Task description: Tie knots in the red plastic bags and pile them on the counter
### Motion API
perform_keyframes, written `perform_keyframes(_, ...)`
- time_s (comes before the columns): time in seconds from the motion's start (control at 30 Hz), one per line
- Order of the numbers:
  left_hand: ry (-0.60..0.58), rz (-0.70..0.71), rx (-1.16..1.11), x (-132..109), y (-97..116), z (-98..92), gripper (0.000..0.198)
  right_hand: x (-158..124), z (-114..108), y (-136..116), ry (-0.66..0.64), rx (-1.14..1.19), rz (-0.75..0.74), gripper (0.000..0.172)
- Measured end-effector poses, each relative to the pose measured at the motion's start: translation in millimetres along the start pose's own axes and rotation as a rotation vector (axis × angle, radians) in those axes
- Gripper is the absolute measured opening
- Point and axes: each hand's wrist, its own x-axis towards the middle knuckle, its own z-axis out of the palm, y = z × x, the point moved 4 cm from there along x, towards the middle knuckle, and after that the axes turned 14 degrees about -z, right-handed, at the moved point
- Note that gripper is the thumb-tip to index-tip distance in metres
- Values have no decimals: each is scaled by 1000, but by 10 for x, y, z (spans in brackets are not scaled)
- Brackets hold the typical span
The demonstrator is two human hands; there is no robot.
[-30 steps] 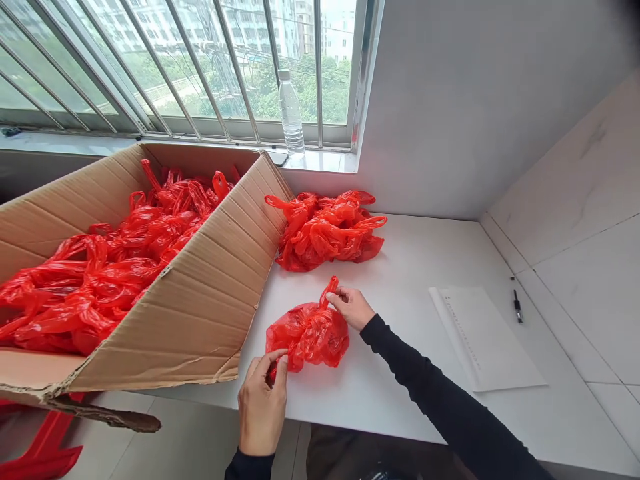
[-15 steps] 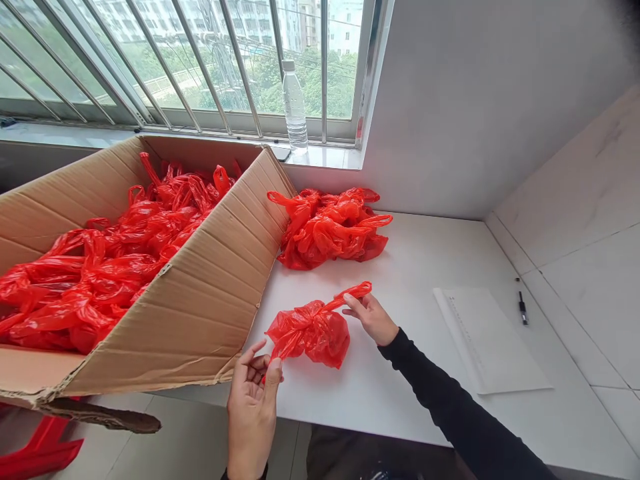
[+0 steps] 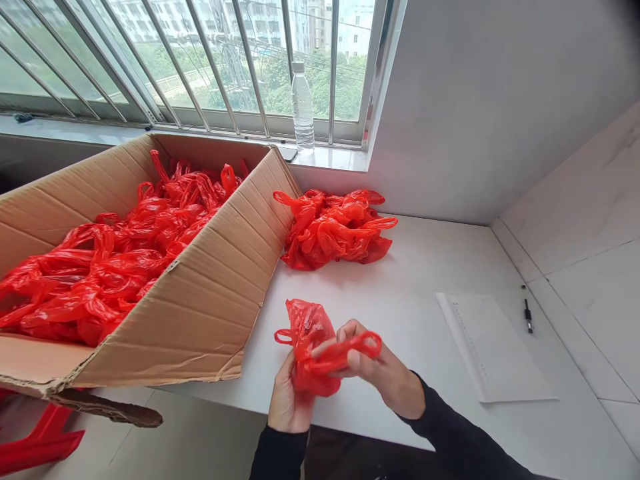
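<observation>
A knotted red plastic bag (image 3: 309,323) is held between both hands over the front edge of the white table. My left hand (image 3: 290,397) grips it from below and the left, its fingers mostly hidden behind the film. From the right, my right hand (image 3: 380,373) pinches a twisted handle of the bag, whose loop sticks out past the thumb. Another small loop pokes out on the bag's left side. What the bag contains cannot be made out. Farther back on the table lies a pile of similar red bags (image 3: 337,230).
At left stands a large open cardboard box (image 3: 215,287) full of red bags. A sheet of white paper (image 3: 500,353) and a black pen (image 3: 529,317) lie on the table (image 3: 415,287) at right. On the windowsill are a water bottle (image 3: 303,113) and a phone-like flat object (image 3: 288,154).
The bag has been lifted from the table and turned. My left hand has moved right and under it; my right hand has come lower, over the bag.
</observation>
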Motion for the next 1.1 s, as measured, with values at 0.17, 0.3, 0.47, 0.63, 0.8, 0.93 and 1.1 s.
perform_keyframes(0.17, 19, 159, 176, -56, 124, -8, 49, 14, -378, -212, 66, -201, -21, 67)
perform_keyframes(0.3, 22, 248, 357, -170, 131, 86, 61, 152, -424, -24, 89, -445, 4, 56)
perform_keyframes(0.47, -4, 199, 398, -258, 100, 203, 62, 200, -254, 251, 101, -272, -1, 31)
perform_keyframes(0.63, 17, 60, 303, -246, 76, 244, 49, 164, -294, 350, 112, -233, 58, 26)
perform_keyframes(0.8, 5, 73, 333, -195, 60, 234, 47, 126, -285, 385, 34, -109, 101, 36)
perform_keyframes(0.93, 27, 75, 355, -183, 56, 192, 39, 114, -240, 405, 7, -117, 103, 32)
perform_keyframes(1.1, 81, 38, 281, -173, 47, 158, 36, 124, -246, 427, 55, -193, 68, 32)
